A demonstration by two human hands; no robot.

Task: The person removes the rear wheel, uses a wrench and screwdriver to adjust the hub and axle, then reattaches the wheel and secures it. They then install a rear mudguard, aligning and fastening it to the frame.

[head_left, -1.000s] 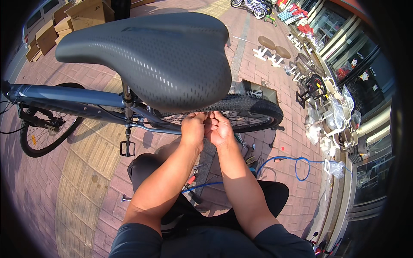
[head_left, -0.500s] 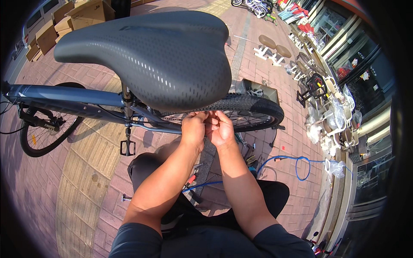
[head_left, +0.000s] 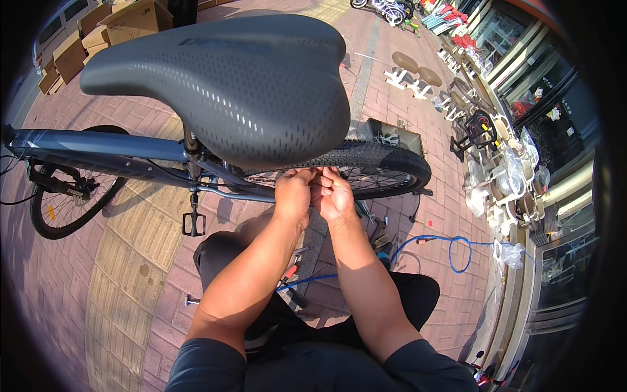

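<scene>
A dark blue bicycle stands across in front of me, its black saddle [head_left: 235, 91] filling the upper middle. Both my hands are close together at the near side of the rear wheel [head_left: 392, 171], by the rim and spokes. My left hand [head_left: 292, 195] is closed, its fingers bent toward the wheel. Against it, my right hand [head_left: 334, 196] has its fingertips pinched together, palm partly turned up. Whatever lies between the fingers is too small or hidden to make out. The bicycle frame [head_left: 104, 144] runs left to the front wheel [head_left: 49, 212], and a pedal [head_left: 194, 224] hangs below.
Hand tools, one a red-handled tool [head_left: 290, 273], lie on the paving between my knees. A blue hose [head_left: 457, 255] loops at the right. Wrapped white seat parts [head_left: 513, 176] line the shopfront. Cardboard boxes [head_left: 134, 26] are stacked at the far left.
My two hands stay at the same spot on the rear wheel, with only a very slight shift of the fingers. The bicycle has hardly moved.
</scene>
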